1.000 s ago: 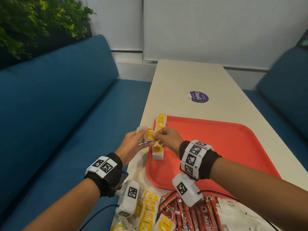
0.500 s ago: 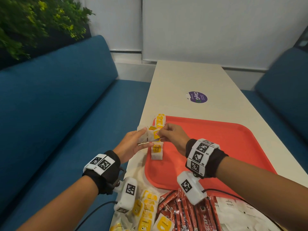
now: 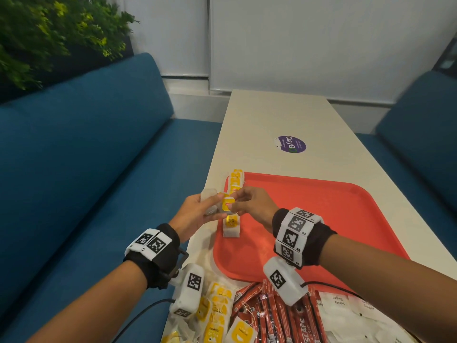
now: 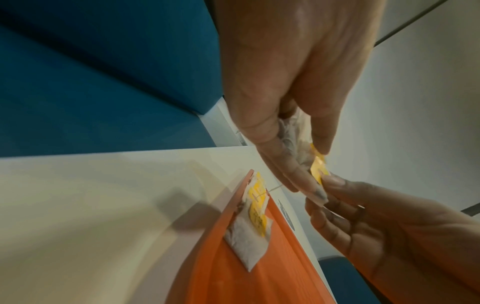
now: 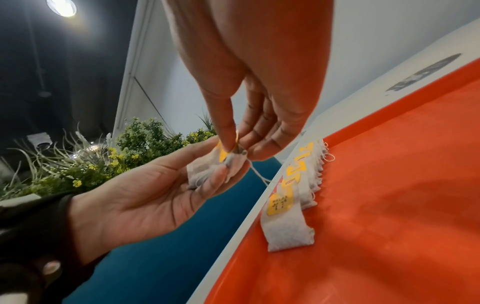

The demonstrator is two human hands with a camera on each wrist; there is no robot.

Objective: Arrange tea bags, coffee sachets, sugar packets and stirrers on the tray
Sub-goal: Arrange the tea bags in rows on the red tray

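A red tray [image 3: 321, 219] lies on the table. A row of several tea bags [image 3: 232, 226] with yellow tags runs along its left rim. Just left of that row, my left hand [image 3: 197, 214] holds a small clump of white tea bag [image 3: 209, 199] in its fingers, above the table edge. My right hand [image 3: 249, 204] pinches that bag's yellow tag [image 3: 228, 203] between thumb and fingertips. The left wrist view shows the tag [image 4: 318, 168] between both hands, with the tray row [image 4: 249, 226] below. In the right wrist view, a string hangs from the held bag [image 5: 207, 170] toward the row [image 5: 291, 205].
Near me lie loose yellow-tagged tea bags [image 3: 217, 313], red coffee sachets [image 3: 272, 313] and white sugar packets [image 3: 346, 310]. A purple sticker [image 3: 290, 144] marks the table beyond the tray. Blue sofas [image 3: 74, 169] flank the table, with a plant [image 3: 49, 33] behind the left one.
Both hands have drifted slightly right toward the tray's left rim, still joined on the same tea bag and tag. The row on the tray has not moved.
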